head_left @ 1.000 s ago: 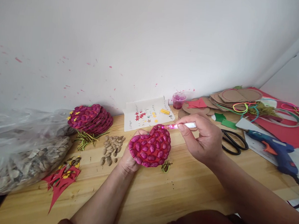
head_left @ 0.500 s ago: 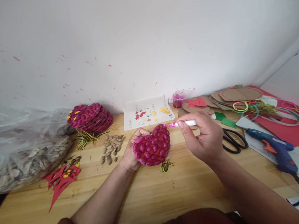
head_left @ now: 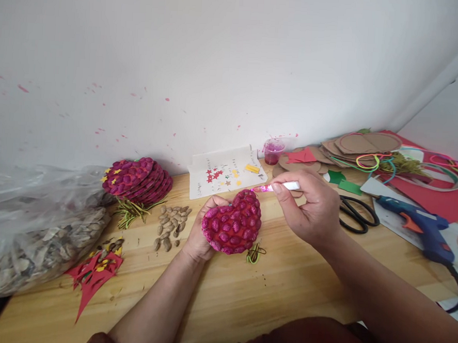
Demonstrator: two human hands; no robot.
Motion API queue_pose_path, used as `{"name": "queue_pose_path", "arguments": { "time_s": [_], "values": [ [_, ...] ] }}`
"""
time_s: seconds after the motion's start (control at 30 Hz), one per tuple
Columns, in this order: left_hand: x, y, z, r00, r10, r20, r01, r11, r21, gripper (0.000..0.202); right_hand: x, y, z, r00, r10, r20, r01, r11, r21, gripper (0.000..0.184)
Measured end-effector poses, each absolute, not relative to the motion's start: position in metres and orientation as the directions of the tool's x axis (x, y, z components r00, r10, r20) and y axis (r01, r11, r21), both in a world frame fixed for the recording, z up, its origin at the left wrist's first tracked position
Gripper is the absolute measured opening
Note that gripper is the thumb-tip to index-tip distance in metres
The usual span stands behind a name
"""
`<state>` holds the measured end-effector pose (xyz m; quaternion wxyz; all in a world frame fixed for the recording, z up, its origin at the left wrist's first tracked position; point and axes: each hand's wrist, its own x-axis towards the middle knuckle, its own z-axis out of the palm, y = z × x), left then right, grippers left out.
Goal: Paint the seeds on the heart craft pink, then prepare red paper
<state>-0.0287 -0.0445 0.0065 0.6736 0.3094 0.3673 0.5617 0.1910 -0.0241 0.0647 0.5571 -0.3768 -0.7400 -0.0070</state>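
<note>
A heart-shaped piece [head_left: 231, 224], covered in bumpy magenta-painted seeds or shells over a red base, is held up off the table by my left hand [head_left: 201, 232]. The fingers of that hand are partly hidden behind it. My right hand [head_left: 311, 210] pinches a white-handled paintbrush [head_left: 286, 186], its pink-stained tip at the upper right lobe of the heart. Under the heart's lower right edge lies a small green tied bundle of strands [head_left: 255, 253]. Left of my left hand, brown shells or nuts [head_left: 171, 222] are spread on the table.
At left are a plastic bag of shells [head_left: 42, 243], stacked painted hearts [head_left: 139, 179] and red scraps [head_left: 98, 275]. Behind are paper with small stars [head_left: 208, 188] and a paint cup [head_left: 273, 152]. Rightward lie cardboard cutouts [head_left: 370, 144], black-handled scissors [head_left: 360, 221] and a blue glue gun [head_left: 430, 233].
Hardly anything differs. The brush and my right hand have shifted very slightly left and up, with the brush tip still at the heart's upper right lobe.
</note>
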Motion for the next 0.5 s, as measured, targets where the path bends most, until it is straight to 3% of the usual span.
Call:
{"name": "queue_pose_path", "arguments": {
  "time_s": [0.23, 0.5],
  "values": [
    [-0.0305, -0.0452, 0.0069, 0.112, 0.974, -0.198, -0.518, 0.227, 0.825, 0.034, 0.1884, -0.0270, 0.0686, -0.173, 0.555, 0.814, 0.453, 0.778, -0.435, 0.009],
    [-0.0316, -0.0431, 0.0051, 0.112, 0.979, -0.172, -0.546, 0.205, 0.812, 0.030, 0.1899, -0.0258, 0.0688, -0.182, 0.530, 0.828, 0.467, 0.788, -0.402, 0.009]
  ]
}}
